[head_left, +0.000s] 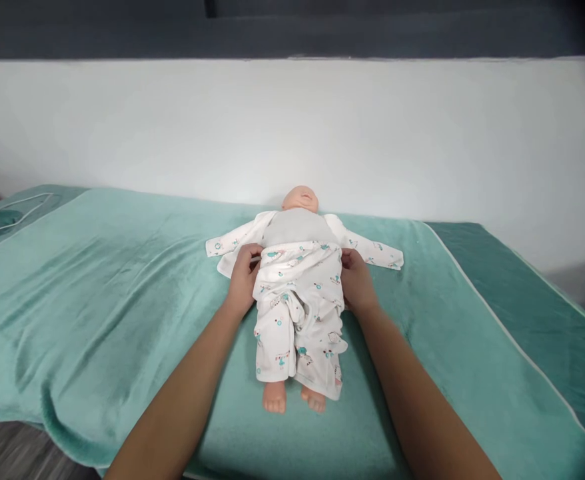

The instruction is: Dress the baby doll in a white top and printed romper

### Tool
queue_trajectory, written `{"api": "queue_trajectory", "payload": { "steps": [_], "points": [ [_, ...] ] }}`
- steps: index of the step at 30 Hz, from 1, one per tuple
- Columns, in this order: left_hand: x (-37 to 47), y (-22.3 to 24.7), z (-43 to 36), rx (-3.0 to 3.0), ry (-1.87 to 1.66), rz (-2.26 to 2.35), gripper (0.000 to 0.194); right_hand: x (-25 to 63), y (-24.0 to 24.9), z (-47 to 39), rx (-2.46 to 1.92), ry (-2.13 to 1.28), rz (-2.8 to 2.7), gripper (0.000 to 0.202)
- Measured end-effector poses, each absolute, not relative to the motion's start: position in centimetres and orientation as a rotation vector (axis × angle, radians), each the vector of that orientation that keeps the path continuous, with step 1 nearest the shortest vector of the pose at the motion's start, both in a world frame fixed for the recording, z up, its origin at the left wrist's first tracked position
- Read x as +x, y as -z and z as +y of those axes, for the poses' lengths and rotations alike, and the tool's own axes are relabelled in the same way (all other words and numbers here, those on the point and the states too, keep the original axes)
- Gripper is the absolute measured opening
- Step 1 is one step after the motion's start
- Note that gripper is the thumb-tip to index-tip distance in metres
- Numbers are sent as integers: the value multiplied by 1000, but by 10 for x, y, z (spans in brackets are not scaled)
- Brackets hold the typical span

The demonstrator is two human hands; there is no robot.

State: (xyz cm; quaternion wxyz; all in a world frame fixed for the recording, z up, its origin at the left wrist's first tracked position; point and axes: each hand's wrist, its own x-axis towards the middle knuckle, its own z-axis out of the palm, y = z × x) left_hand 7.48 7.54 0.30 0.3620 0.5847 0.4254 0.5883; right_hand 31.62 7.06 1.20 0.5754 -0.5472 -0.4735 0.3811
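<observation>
A baby doll (301, 197) lies on its back, head away from me and bare feet toward me. White printed pants (298, 300) cover its legs up to the belly. At the left side of the waistband, my left hand (245, 277) is closed on the cloth. My right hand (358, 279) pinches the waistband at the other side; some fingertips of both hands are hidden by the fabric. Around the grey torso (300, 229), a white printed jacket (372, 251) hangs open at the front, its sleeves spread out to both sides.
Under the doll is a soft green blanket (122, 300), wrinkled at the left, over a bed with a darker green cover (517, 293) at the right. A white wall (292, 127) stands behind. Grey wood-look floor (12, 453) shows at the lower left.
</observation>
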Motion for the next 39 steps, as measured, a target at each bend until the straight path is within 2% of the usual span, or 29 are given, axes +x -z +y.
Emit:
{"api": "queue_trajectory", "payload": {
  "steps": [5, 14, 18, 23, 29, 33, 37, 39],
  "points": [
    [69, -2, 76, 1714, -1491, 1050, 9, 321, -16, 65, -1374, -672, -1281, 16],
    [79, -7, 112, 1273, -1463, 1188, 12, 326, -3, 88, -1179, -971, -1126, 17],
    [83, -9, 113, 1202, -1361, 1088, 10, 321, -7, 82, -1242, -847, -1112, 14],
    [76, -14, 103, 1497, -1454, 1019, 15, 320, -22, 71, -1245, -651, -1231, 16],
    [69, -30, 106, 1803, -1336, 1013, 12, 331, -35, 80, -1072, -725, -1533, 13],
    [75, -34, 113, 1703, -1308, 962, 16, 332, -45, 92, -1127, -720, -1627, 15],
    [83, -29, 136, 1557, -1411, 1190, 17, 326, -52, 117, -1367, -482, -1640, 17],
    [87, -28, 148, 1438, -1419, 1338, 18, 323, -48, 134, -1411, -494, -1592, 20]
  ]
}}
